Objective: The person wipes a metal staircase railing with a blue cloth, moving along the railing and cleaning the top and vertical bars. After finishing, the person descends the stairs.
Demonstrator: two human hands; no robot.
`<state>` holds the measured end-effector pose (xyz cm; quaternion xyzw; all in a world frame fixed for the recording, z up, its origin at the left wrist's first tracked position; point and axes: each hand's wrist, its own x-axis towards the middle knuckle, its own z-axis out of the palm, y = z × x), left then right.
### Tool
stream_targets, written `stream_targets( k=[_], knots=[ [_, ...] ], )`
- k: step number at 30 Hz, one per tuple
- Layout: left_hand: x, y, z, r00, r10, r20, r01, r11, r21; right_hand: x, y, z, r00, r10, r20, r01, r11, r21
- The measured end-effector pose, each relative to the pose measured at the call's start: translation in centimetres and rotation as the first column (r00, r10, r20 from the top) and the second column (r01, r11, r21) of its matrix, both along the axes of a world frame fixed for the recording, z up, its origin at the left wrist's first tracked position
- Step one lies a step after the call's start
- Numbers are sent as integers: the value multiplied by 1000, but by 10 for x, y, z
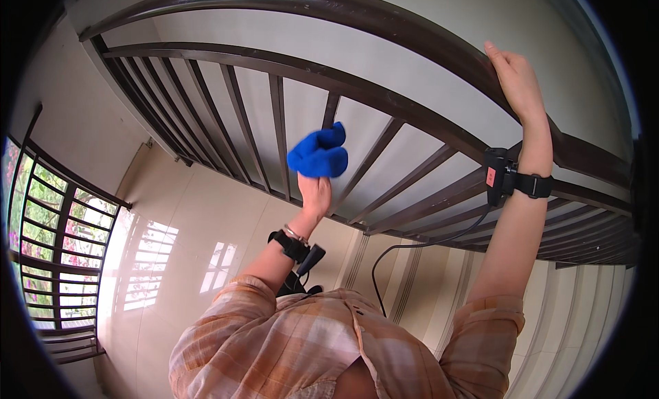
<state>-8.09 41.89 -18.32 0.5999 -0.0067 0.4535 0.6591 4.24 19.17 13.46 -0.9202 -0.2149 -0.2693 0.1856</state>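
Observation:
My left hand (315, 193) is closed on a bunched blue cloth (322, 154), which hides most of the fingers. The cloth is in front of a dark baluster (330, 110), below the railing's upper crossbar (247, 55). Whether it touches the baluster, I cannot tell. Higher up on the right, my right hand (516, 85) grips the thick brown handrail (391, 25), its fingers partly out of sight. Each wrist wears a black strap with a small device, the right one (497, 175) trailing a black cable (394, 247).
Pale stairs (453, 280) with grooved edges run to the right below the railing. A glossy tiled floor (190, 213) lies to the left. Beyond it, a barred window (59, 234) shows plants outside. A pale wall (556, 49) stands behind the railing.

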Motion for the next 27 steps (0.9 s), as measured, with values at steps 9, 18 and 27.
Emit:
stream_targets(
  k=[9, 18, 27],
  knots=[
    [42, 37, 66, 746, 658, 101, -503, 458, 733, -7, 5, 0, 999, -37, 8, 37, 999, -10],
    [37, 57, 27, 695, 538, -476, 76, 604, 793, -6, 1, -1, 999, -34, -16, 34, 999, -1],
    [62, 55, 37, 961, 267, -80, -175, 801, 573, -6, 3, -1, 999, -45, 2, 45, 999, -25]
  ],
)
